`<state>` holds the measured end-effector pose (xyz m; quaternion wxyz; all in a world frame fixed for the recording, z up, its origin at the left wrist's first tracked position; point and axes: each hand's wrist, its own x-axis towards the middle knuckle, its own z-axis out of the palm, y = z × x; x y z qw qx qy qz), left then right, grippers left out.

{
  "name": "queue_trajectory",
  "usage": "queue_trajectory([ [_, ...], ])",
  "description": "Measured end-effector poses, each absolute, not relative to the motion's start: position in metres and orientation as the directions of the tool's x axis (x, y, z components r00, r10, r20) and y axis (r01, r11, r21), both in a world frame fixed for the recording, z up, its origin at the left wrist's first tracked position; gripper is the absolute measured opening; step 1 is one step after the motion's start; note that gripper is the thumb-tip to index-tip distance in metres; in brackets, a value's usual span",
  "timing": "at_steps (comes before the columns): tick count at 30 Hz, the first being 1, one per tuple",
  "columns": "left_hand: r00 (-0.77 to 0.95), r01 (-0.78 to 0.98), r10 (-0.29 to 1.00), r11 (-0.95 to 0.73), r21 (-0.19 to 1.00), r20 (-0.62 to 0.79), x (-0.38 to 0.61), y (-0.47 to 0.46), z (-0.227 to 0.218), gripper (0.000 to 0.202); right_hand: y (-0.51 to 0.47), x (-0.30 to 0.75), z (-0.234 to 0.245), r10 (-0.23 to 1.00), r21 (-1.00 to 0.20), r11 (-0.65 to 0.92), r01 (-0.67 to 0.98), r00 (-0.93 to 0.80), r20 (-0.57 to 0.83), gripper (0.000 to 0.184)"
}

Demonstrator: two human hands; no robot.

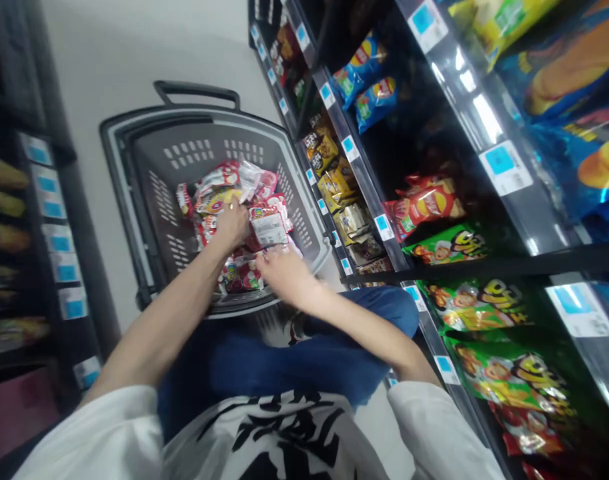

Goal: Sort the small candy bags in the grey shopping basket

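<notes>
A grey plastic shopping basket point(184, 133) stands on the floor before my knees, with several shiny red, white and pink snack packets point(241, 273) in it. My left hand point(233, 225) reaches down into the pile, its fingers curled on a yellow-and-red snack packet point(219, 200); the fingertips are partly hidden. My right hand point(287, 275) is closer to me, near the basket's front edge. Its fingers are closed at the lower edge of a red snack packet with a white label point(270, 228). A clear crinkled wrapper point(251, 179) lies at the far side of the pile.
On the right rise dark shelves with blue chip bags point(377, 103), red chip bags point(427, 207) and green snack bags point(509, 373). Another shelf with price tags point(61, 240) borders the left. The basket's handle point(199, 90) lies out over the far rim.
</notes>
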<state>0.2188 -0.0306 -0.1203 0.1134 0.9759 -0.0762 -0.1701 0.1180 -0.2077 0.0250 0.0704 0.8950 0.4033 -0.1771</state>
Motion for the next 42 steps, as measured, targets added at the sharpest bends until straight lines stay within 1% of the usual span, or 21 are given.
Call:
queue_trajectory([
  [1, 0.941, -0.066, -0.135, -0.973, 0.223, -0.311, 0.222, -0.029, -0.12, 0.057, -0.2, 0.108, 0.008, 0.734, -0.058, -0.621, 0.782, 0.554, -0.393, 0.036],
  [3, 0.956, 0.022, -0.033, -0.983, 0.185, -0.293, 0.228, -0.025, -0.119, 0.061, -0.198, 0.086, -0.014, 0.79, -0.136, -0.56, 0.817, 0.477, -0.385, 0.042],
  [5, 0.958, 0.066, 0.015, -0.983, 0.169, -0.286, 0.232, -0.022, -0.119, 0.066, -0.206, 0.071, -0.022, 0.816, -0.162, -0.535, 0.829, 0.459, -0.35, 0.047],
  [7, 0.955, 0.091, 0.045, -0.985, 0.147, -0.292, 0.235, -0.02, -0.12, 0.072, -0.216, 0.069, -0.023, 0.826, -0.166, -0.53, 0.832, 0.463, -0.32, 0.044],
  [8, 0.952, 0.099, 0.056, -0.986, 0.131, -0.3, 0.235, -0.02, -0.12, 0.075, -0.22, 0.071, -0.023, 0.835, -0.177, -0.52, 0.836, 0.453, -0.312, 0.04],
  [10, 0.945, 0.103, 0.066, -0.99, 0.099, -0.319, 0.234, -0.02, -0.121, 0.077, -0.225, 0.076, -0.024, 0.846, -0.205, -0.507, 0.837, 0.438, -0.305, 0.032],
  [13, 0.937, 0.058, 0.027, -0.995, 0.08, -0.347, 0.229, -0.022, -0.122, 0.069, -0.225, 0.08, -0.029, 0.855, -0.226, -0.498, 0.838, 0.429, -0.292, 0.029],
  [16, 0.921, 0.004, -0.028, -0.997, 0.081, -0.388, 0.222, -0.027, -0.127, 0.057, -0.223, 0.079, -0.03, 0.858, -0.231, -0.488, 0.841, 0.416, -0.301, 0.031],
  [20, 0.901, -0.004, -0.033, -0.998, 0.068, -0.432, 0.217, -0.034, -0.135, 0.049, -0.221, 0.078, -0.02, 0.831, -0.23, -0.517, 0.824, 0.419, -0.366, 0.034],
  [23, 0.918, 0.018, 0.003, -0.999, 0.034, -0.396, 0.215, -0.038, -0.136, 0.05, -0.217, 0.078, -0.01, 0.805, -0.228, -0.539, 0.811, 0.416, -0.422, 0.035],
  [26, 0.937, 0.058, 0.056, -0.998, -0.004, -0.345, 0.215, -0.042, -0.132, 0.052, -0.214, 0.077, -0.005, 0.79, -0.225, -0.556, 0.8, 0.425, -0.442, 0.035],
  [29, 0.934, 0.143, 0.142, -0.99, -0.022, -0.328, 0.215, -0.047, -0.129, 0.055, -0.213, 0.077, -0.004, 0.792, -0.233, -0.56, 0.795, 0.43, -0.434, 0.034],
  [32, 0.931, 0.229, 0.223, -0.973, -0.012, -0.289, 0.217, -0.05, -0.127, 0.058, -0.214, 0.078, -0.005, 0.786, -0.24, -0.565, 0.789, 0.426, -0.447, 0.035],
  [38, 0.944, 0.249, 0.236, -0.968, 0.028, -0.231, 0.229, -0.039, -0.118, 0.053, -0.214, 0.083, -0.004, 0.792, -0.262, -0.55, 0.793, 0.396, -0.465, 0.035],
  [42, 0.939, 0.26, 0.241, -0.965, 0.047, -0.244, 0.235, -0.03, -0.114, 0.05, -0.216, 0.089, -0.005, 0.781, -0.248, -0.557, 0.792, 0.398, -0.481, 0.034],
])
